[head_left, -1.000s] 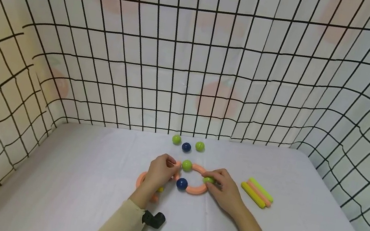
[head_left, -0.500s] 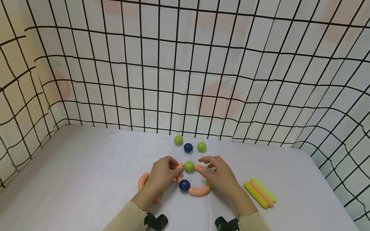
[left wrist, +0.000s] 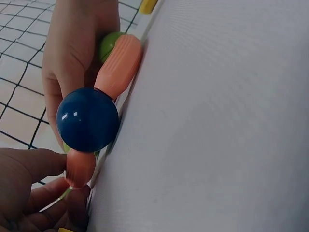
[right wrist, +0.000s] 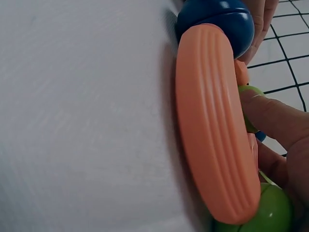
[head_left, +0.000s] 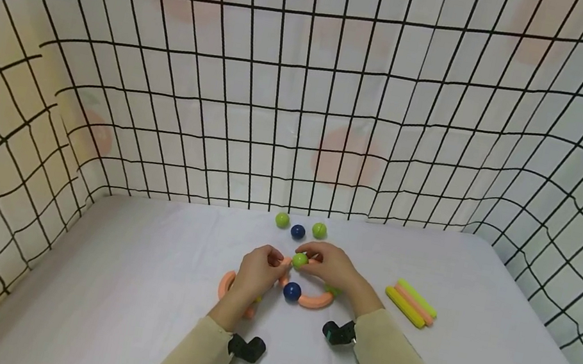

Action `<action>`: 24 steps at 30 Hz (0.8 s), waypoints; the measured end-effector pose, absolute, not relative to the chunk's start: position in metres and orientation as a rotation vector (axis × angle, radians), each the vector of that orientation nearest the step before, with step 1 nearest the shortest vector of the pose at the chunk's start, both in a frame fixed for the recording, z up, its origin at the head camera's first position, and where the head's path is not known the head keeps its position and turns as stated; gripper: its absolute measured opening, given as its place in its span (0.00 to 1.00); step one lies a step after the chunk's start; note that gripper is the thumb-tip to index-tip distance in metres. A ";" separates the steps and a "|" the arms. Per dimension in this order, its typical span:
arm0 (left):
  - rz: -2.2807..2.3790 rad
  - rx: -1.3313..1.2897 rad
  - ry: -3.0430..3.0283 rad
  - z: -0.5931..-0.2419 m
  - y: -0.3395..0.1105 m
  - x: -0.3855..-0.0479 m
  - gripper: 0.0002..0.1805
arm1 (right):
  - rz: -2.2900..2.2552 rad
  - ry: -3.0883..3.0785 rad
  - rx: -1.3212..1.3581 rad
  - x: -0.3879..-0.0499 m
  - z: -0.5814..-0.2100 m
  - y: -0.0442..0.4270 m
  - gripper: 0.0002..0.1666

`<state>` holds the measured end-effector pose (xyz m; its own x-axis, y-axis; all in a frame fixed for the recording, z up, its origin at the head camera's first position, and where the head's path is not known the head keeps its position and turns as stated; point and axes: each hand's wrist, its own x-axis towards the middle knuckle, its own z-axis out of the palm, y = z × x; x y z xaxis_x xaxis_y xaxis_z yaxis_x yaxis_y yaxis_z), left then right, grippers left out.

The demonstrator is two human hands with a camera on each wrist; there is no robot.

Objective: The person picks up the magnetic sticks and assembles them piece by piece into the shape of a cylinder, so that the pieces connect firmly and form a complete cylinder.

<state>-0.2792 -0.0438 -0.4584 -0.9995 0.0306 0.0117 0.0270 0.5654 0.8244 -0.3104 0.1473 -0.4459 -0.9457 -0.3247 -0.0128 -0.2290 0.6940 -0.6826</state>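
Right hand [head_left: 334, 266] — pinches green ball [head_left: 299, 261] | left hand [head_left: 257, 271] — pinches orange arc [left wrist: 81, 169] just beside ball

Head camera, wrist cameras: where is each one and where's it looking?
Head: worn there, looking forward and down at the table; left hand, right hand and sleeves show.
Left wrist: worn there, facing a blue ball; both hands show.
Right wrist: worn there, facing a curved orange piece; both hands show.
Both wrist views share that ball.
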 end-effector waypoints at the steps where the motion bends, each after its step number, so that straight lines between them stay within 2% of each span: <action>1: 1.459 0.049 2.774 -0.458 -0.044 -0.279 0.11 | -1.084 2.774 -0.450 -0.311 -0.447 0.147 0.19; 24: 1.382 0.140 2.803 -0.457 -0.043 -0.276 0.11 | -1.131 2.825 -0.392 -0.309 -0.454 0.146 0.20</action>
<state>-0.2762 -0.0434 -0.4569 -0.9959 0.0859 0.0275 0.0741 0.6057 0.7922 -0.3086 0.1460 -0.4539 -0.9648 -0.2616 0.0267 -0.2078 0.6961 -0.6873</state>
